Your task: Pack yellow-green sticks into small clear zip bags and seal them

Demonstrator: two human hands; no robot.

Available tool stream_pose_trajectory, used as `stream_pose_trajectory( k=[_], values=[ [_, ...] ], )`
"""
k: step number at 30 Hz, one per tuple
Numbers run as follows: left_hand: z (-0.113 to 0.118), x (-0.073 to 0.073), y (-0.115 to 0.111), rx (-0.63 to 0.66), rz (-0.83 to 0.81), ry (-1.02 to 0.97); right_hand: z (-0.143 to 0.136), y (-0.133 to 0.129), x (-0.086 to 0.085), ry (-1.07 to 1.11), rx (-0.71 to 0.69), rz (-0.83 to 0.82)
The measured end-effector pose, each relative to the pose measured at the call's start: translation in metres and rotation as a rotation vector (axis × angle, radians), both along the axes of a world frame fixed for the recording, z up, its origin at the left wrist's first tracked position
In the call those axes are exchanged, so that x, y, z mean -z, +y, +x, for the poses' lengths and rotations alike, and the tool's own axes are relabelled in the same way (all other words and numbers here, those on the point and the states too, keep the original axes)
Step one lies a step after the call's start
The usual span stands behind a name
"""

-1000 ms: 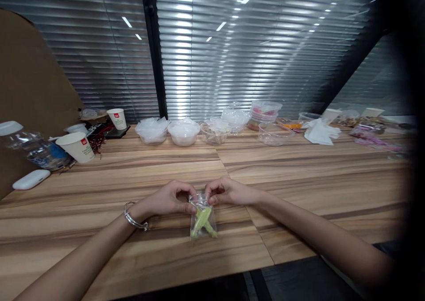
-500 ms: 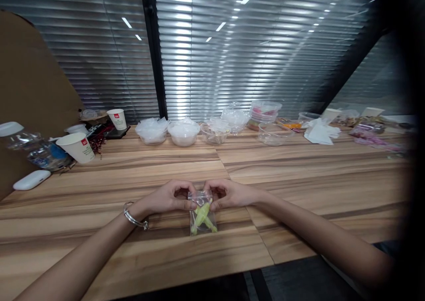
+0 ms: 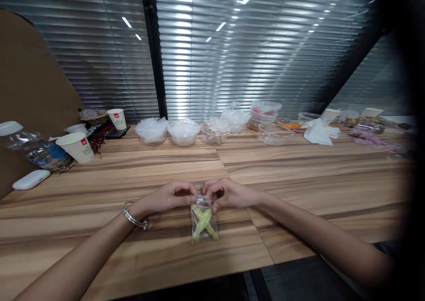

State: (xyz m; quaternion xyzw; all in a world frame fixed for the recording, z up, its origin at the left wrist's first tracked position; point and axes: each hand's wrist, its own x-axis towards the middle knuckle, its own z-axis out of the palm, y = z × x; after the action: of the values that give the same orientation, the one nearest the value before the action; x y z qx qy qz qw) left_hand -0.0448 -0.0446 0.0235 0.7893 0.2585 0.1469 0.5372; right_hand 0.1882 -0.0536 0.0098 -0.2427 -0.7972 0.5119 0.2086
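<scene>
A small clear plastic bag (image 3: 195,230) is between my hands, low over the near middle of the table. Inside it lie yellow-green pieces (image 3: 204,223) crossed in an X; their kind I cannot make out. My left hand (image 3: 169,196), with a silver bracelet (image 3: 134,219) on its wrist, pinches the bag's top left corner between thumb and fingers. At the top right, my right hand (image 3: 230,194) grips the same bag, its thumb bent against the edge. The bag's mouth is at the top, partly covered by my fingertips.
Along the back of the wooden table (image 3: 149,259) stand lidded plastic bowls (image 3: 183,133), an open clear container (image 3: 275,135) and white napkins (image 3: 319,132). At left are paper cups (image 3: 78,148), a plastic bottle (image 3: 43,152) and a white case (image 3: 31,179).
The bag has slid slightly down toward me, and its top edge now shows lower between my fingers. Both hands keep nearly the same place, with fingertips shifted a little.
</scene>
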Motion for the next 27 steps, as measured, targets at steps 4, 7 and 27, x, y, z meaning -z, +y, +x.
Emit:
stream_pose_trajectory(
  k=[4,7,27],
  values=[
    [0.000,0.005,0.001,-0.007,0.004,-0.004,0.001,0.001,0.000,-0.005,-0.021,0.005],
    [-0.001,0.008,0.003,-0.008,0.007,0.005,0.001,0.001,0.000,0.006,-0.024,0.004],
    [0.005,0.012,0.001,-0.116,-0.216,-0.185,-0.014,-0.005,0.008,0.052,0.222,-0.082]
  ],
)
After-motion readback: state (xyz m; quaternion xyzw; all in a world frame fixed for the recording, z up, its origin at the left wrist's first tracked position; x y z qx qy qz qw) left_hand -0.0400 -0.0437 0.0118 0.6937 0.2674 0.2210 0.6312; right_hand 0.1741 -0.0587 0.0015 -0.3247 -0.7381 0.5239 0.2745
